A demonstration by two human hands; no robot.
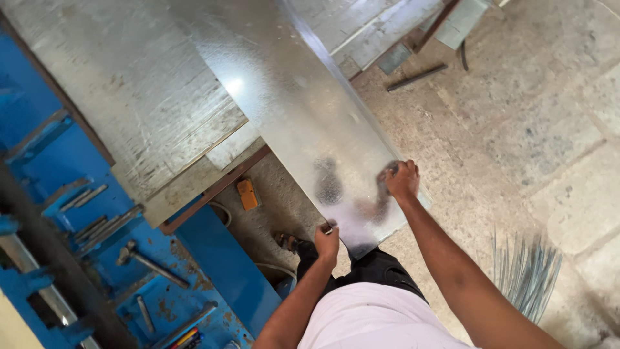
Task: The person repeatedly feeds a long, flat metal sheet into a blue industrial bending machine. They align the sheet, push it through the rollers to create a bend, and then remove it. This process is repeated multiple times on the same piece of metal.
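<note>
— Gripping the near end of a long galvanized sheet (303, 110), the left hand (327, 241) pinches its corner while the right hand (402, 181) closes over the far edge.

— How far along?

— Mid-handling, by my judgement: the sheet's far part lies on the steel table (129, 84), its near end overhangs the concrete floor (516, 148). Spangled, glossy, flat metal; beside it, a chipped blue machine (77, 168).

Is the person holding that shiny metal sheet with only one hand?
No, both hands are on the metal sheet: the left hand grips its near left edge and the right hand presses on its right edge.
</note>
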